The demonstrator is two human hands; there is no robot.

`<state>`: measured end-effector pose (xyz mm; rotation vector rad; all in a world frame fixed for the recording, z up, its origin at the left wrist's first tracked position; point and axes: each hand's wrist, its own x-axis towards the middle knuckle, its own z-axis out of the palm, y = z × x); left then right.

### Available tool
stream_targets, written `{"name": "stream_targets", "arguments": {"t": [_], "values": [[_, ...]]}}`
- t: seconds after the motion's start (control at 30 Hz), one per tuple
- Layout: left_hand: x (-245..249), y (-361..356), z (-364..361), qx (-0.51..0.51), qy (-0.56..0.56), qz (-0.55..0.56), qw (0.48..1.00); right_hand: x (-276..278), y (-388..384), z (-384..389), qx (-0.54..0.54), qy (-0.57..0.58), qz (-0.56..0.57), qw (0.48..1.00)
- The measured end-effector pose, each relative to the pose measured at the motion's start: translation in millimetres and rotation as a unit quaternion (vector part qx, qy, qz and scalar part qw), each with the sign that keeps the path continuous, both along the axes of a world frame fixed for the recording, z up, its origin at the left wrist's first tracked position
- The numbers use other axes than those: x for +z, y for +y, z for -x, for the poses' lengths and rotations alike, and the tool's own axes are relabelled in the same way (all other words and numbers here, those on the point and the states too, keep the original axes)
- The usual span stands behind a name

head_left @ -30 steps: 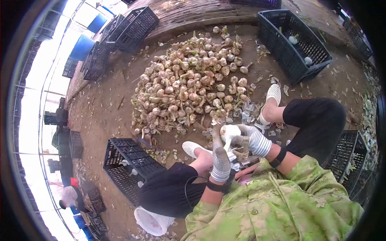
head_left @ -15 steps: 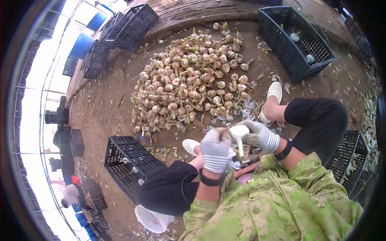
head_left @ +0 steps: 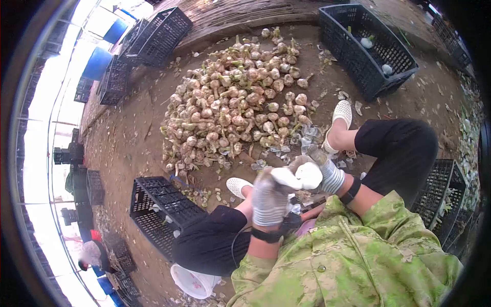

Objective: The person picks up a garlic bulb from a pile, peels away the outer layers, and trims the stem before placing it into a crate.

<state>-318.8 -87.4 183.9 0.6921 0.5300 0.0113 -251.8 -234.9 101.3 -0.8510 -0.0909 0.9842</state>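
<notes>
By the wearer's left leg sat a black crate (head_left: 162,205), with a white bucket (head_left: 193,281) near it. A garlic pile (head_left: 232,100) lay on the dirt beyond the feet. The gloved left hand (head_left: 268,199) was closed on the stalk end of a peeled white bulb (head_left: 308,175), held between the knees, just short of the pile. The gloved right hand (head_left: 323,166) clasped the bulb's head. Far right stood a second crate (head_left: 358,61) holding a few white bulbs.
</notes>
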Motion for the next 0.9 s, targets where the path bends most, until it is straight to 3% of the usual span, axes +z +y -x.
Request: {"name": "stream_targets", "arguments": {"t": [0.03,0.1,0.13,0.17,0.23,0.27,0.3,0.33,0.37,0.4,0.43,0.47,0.5,0.57,0.6,0.63,0.67,0.7,0.77,0.8,0.87,0.9], "values": [[10.8,5.1,-0.5,0.049,-0.011,0.029,0.998,-0.5,-1.6,-2.7,-0.005,0.000,0.004,1.000],[-5.7,35.7,2.4,0.029,-0.076,0.095,0.992,-3.3,-4.6,-9.6,0.024,0.146,-0.138,0.979],[-10.0,47.5,4.1,0.024,-0.086,0.056,0.994,-3.6,-4.3,-12.2,0.032,0.159,-0.174,0.971],[-14.8,58.1,6.7,0.020,-0.094,0.016,0.995,-6.7,-4.6,-12.8,0.032,0.157,-0.175,0.971],[-26.5,75.5,15.5,0.124,-0.042,0.045,0.990,-15.0,-4.0,-9.8,0.032,0.138,-0.215,0.966],[-40.2,84.2,23.4,0.101,-0.021,-0.048,0.994,-2.1,-7.2,-7.6,0.008,-0.005,-0.119,0.993],[-58.3,91.3,29.7,0.077,-0.003,-0.140,0.987,-13.4,-7.5,-6.9,0.007,-0.006,-0.119,0.993],[-72.9,95.3,37.4,-0.096,-0.052,-0.434,0.894,-33.2,-6.4,-7.8,-0.027,0.028,-0.072,0.997],[-80.5,97.2,39.6,-0.255,-0.092,-0.677,0.684,-44.0,-6.1,-12.3,-0.060,0.060,-0.028,0.996],[-69.7,80.9,34.0,-0.374,0.011,-0.646,0.666,-42.3,-9.2,-18.9,-0.079,0.143,-0.045,0.985],[-67.4,61.8,27.5,-0.372,0.080,-0.545,0.747,-51.4,-11.3,-25.2,-0.098,0.181,-0.051,0.977],[-73.2,45.1,28.3,-0.353,0.151,-0.478,0.790,-44.9,-21.3,-35.8,-0.118,0.245,-0.059,0.961],[-102.8,39.5,33.5,-0.323,0.092,-0.493,0.803,-27.8,-30.8,-49.4,-0.138,0.308,-0.065,0.939],[-104.0,39.1,26.8,-0.385,0.081,-0.591,0.704,26.5,-37.2,-75.8,-0.324,0.236,-0.191,0.896],[-108.5,41.9,25.1,-0.383,0.085,-0.593,0.703,49.6,-44.0,-86.7,-0.353,0.176,-0.294,0.870],[-115.9,46.8,23.1,-0.385,0.075,-0.628,0.671,62.7,-50.2,-95.1,-0.380,0.114,-0.394,0.829],[-116.8,50.3,18.3,-0.389,0.063,-0.663,0.637,63.4,-56.3,-101.9,-0.388,0.101,-0.327,0.856],[-117.7,52.7,12.9,-0.391,0.060,-0.664,0.634,63.0,-61.4,-107.3,-0.394,0.085,-0.258,0.878],[-120.3,56.4,0.2,-0.270,0.019,-0.647,0.713,26.7,-49.8,-102.7,-0.366,0.070,-0.173,0.912],[-104.9,60.7,-14.7,-0.318,0.046,-0.627,0.710,23.7,-40.6,-89.4,-0.286,0.156,-0.197,0.925],[-98.9,72.8,-34.0,-0.387,0.066,-0.613,0.686,10.0,-14.6,-72.6,-0.221,0.176,-0.086,0.955],[-92.3,75.2,-47.7,-0.449,0.082,-0.597,0.660,1.6,-8.9,-65.2,-0.168,0.200,-0.098,0.960]]}}
